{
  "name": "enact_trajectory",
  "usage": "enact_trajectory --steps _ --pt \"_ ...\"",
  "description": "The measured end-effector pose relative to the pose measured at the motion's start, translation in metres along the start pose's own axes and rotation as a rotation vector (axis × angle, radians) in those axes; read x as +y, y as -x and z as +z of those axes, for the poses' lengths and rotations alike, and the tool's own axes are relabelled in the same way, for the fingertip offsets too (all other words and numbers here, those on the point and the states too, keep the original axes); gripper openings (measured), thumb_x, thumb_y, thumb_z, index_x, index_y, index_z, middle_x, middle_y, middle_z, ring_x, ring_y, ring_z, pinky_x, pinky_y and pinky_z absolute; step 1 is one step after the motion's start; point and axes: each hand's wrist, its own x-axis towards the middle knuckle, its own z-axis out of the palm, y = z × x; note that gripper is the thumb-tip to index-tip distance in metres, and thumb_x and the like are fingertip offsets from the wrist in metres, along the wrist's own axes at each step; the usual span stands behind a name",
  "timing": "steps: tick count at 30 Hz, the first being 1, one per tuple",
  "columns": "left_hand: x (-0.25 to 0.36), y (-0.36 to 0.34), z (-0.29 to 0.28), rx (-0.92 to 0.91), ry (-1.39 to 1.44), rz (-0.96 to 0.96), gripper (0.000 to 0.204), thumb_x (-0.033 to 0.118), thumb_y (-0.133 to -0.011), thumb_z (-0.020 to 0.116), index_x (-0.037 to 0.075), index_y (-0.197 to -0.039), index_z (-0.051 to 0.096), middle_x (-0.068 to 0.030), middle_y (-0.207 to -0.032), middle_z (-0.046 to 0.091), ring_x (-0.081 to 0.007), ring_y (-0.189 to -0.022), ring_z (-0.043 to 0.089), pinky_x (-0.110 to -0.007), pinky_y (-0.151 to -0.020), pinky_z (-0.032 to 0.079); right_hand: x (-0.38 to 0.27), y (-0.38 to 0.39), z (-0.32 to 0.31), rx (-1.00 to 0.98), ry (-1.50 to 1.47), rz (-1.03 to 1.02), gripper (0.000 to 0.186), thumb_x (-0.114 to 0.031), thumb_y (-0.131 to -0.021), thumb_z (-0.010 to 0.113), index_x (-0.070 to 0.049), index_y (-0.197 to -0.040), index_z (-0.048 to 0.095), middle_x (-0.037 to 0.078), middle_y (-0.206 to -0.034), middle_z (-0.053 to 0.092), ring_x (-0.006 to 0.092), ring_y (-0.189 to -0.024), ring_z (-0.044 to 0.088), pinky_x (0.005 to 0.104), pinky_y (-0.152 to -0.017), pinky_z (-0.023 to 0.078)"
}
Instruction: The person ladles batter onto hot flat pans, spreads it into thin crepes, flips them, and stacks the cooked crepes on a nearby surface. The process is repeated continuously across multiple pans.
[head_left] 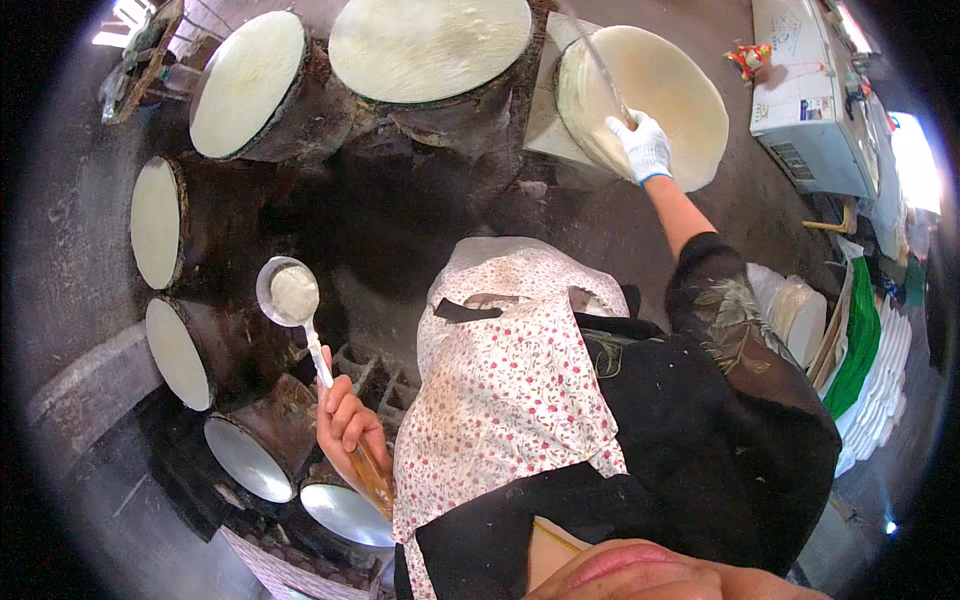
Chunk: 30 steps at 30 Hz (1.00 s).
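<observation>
The bare left hand (345, 420) grips the wooden handle of a batter-filled ladle (288, 292), best kept level, above the round griddles (246, 82), while the gloved right hand (642, 146) pinches a thin stick (600, 62) against a soft, tear-prone sheet (660, 95).

Left hand (345, 425) bare, grip closed low; gloved right hand (642, 147) closed, arm stretched forward.

Daylight blows out white at my 2 o'clock and 11 o'clock edges. Centre pit at 12 sits in deep shadow. The round pale batter-coated griddle (430, 45) shows soft sheen, no hard glare. Fisheye bends everything toward a black vignetted rim. My chin at 6 o'clock is blurred.
</observation>
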Motion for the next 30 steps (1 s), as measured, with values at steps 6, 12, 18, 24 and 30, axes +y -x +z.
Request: enact_trajectory --steps 6,12,18,24,30 --pt "-0.002 0.000 0.010 0.007 -0.078 -0.004 0.059 0.011 -0.113 0.031 0.006 -0.168 0.009 -0.0070 -0.093 0.043 -0.0089 -0.056 0.043 -0.024 -0.041 0.042 -0.048 -0.036 0.042 0.280 0.103 0.120 0.086 -0.067 -0.080 0.076 -0.007 -0.140 0.065 0.021 -0.119 0.076 0.0389 -0.112 0.071 0.0491 -0.100 0.053" --pt "-0.012 0.004 0.015 0.049 -0.078 0.026 0.058 0.012 -0.115 0.031 0.008 -0.168 0.008 -0.0061 -0.091 0.043 -0.0082 -0.055 0.042 -0.023 -0.040 0.042 -0.051 -0.049 0.019 0.128 0.041 0.094 0.072 -0.062 -0.079 0.079 -0.012 -0.131 0.071 0.022 -0.121 0.073 0.0394 -0.113 0.070 0.0502 -0.097 0.054" --pt "-0.009 -0.002 0.010 0.078 -0.097 0.046 0.056 0.016 -0.117 0.029 0.008 -0.168 0.009 -0.0052 -0.090 0.042 -0.0078 -0.054 0.041 -0.022 -0.039 0.041 -0.027 -0.063 0.007 0.080 0.054 0.026 0.070 -0.062 -0.083 0.075 -0.005 -0.123 0.075 0.024 -0.113 0.076 0.0398 -0.109 0.071 0.0474 -0.096 0.053" --pt "-0.010 -0.004 0.009 0.050 -0.055 0.031 0.056 0.016 -0.117 0.028 0.008 -0.168 0.008 -0.0052 -0.090 0.042 -0.0081 -0.054 0.039 -0.022 -0.039 0.041 -0.004 -0.068 0.003 0.083 -0.065 -0.047 0.067 -0.062 -0.085 0.075 -0.007 -0.122 0.075 0.022 -0.112 0.076 0.0381 -0.108 0.072 0.0473 -0.094 0.053" --pt "-0.013 -0.010 0.012 0.105 -0.144 0.060 0.057 0.013 -0.116 0.034 0.004 -0.167 0.010 -0.0013 -0.084 0.041 -0.0006 -0.052 0.039 -0.016 -0.035 0.038 -0.022 -0.072 0.006 0.173 -0.033 0.049 0.072 -0.065 -0.086 0.071 -0.008 -0.130 0.072 0.021 -0.118 0.076 0.0373 -0.113 0.071 0.0471 -0.097 0.053"
